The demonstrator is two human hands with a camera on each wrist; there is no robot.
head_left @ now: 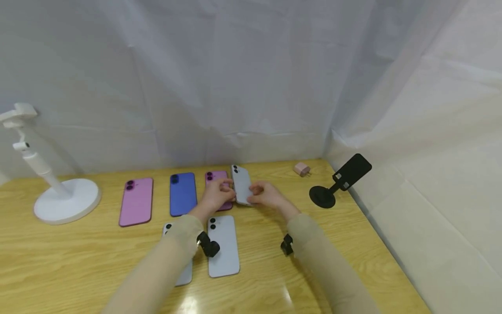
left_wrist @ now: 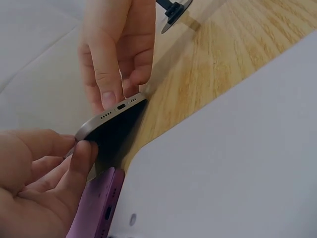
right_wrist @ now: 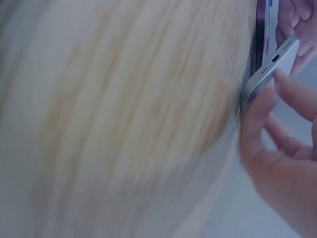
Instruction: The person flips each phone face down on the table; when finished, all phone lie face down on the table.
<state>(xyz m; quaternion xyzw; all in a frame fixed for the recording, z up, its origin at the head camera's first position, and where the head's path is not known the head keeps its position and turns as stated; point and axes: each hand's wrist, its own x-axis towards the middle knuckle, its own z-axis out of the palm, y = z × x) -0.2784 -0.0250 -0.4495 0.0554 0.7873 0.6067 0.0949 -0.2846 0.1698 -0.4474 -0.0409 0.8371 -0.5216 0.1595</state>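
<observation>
A white smartphone (head_left: 242,184) is held tilted, its camera side up, at the back of the table. My left hand (head_left: 215,194) pinches its left edge near the lower corner, while my right hand (head_left: 269,195) grips the opposite edge between thumb and fingers. In the left wrist view the phone's charging-port end (left_wrist: 119,108) faces the camera and its dark screen points down. Partly behind my left hand lies a purple phone (head_left: 224,205). Closer to me rests another white phone (head_left: 224,248), and my left forearm hides much of a further pale phone (head_left: 185,275).
To the left lie a blue phone (head_left: 183,194) and a pink phone (head_left: 136,201). A white stand (head_left: 66,205) is at the far left. On the right are a pink charger plug (head_left: 301,168) and a black phone stand (head_left: 322,197). Pale sheeting (head_left: 243,87) hangs behind the table.
</observation>
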